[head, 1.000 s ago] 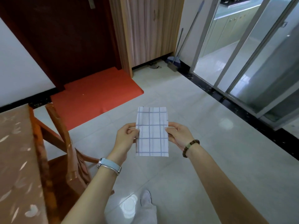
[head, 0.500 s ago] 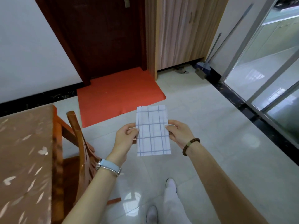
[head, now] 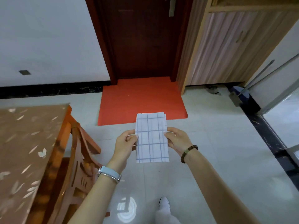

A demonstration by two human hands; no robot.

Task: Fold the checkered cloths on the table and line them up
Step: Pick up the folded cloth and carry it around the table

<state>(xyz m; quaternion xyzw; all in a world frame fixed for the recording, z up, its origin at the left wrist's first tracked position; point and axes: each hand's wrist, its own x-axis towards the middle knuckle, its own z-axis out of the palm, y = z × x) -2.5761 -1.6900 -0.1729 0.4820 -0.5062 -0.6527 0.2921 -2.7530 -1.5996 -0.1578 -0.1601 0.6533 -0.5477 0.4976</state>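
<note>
I hold a folded checkered cloth (head: 151, 137) upright in the air over the tiled floor (head: 218, 151), my left hand (head: 125, 145) and right hand (head: 178, 140) pinching its side edges, with the table (head: 24, 143) at my left.

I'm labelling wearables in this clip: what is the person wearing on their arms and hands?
Both forearms are bare, no sleeves in view. At the left hand, the wrist carries a watch with a pale blue strap and silver-coloured case. At the right hand, the wrist carries a bracelet of dark brown beads, one bead paler. No gloves.
</note>
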